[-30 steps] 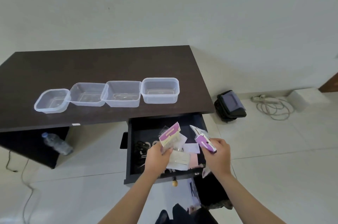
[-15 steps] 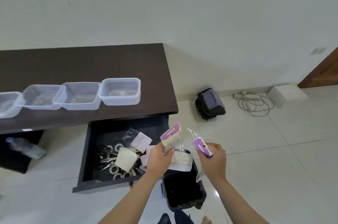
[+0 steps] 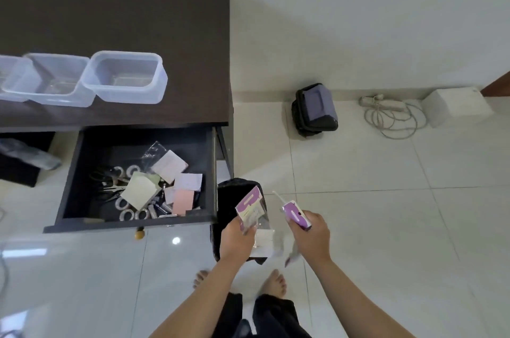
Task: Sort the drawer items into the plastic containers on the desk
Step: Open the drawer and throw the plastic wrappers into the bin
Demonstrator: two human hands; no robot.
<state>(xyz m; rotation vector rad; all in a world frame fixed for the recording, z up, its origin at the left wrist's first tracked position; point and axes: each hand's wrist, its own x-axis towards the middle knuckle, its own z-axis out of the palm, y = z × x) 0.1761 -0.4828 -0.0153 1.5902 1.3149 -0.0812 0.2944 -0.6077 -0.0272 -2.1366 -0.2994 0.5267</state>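
My left hand (image 3: 236,241) grips a purple-topped packet (image 3: 250,209) over a black bin (image 3: 230,199) on the floor, right of the open drawer (image 3: 132,223). My right hand (image 3: 313,237) grips a second purple packet (image 3: 295,215). A white paper piece (image 3: 263,244) hangs between the hands. The drawer holds sticky notes (image 3: 140,190), tape rolls (image 3: 127,215), scissors (image 3: 106,179) and small bags. Clear plastic containers (image 3: 125,77) stand in a row on the dark desk (image 3: 154,20), all empty as far as I can see.
A black bag (image 3: 314,108), a coiled power strip (image 3: 386,114) and a white box (image 3: 458,106) lie by the wall on the tiled floor. A plastic bottle (image 3: 30,154) lies under the desk at left. My bare feet (image 3: 271,282) stand below the bin.
Both hands moved with their packets from above the drawer to the right, over the black bin. The view swung right and down, so the desk and containers slid left.
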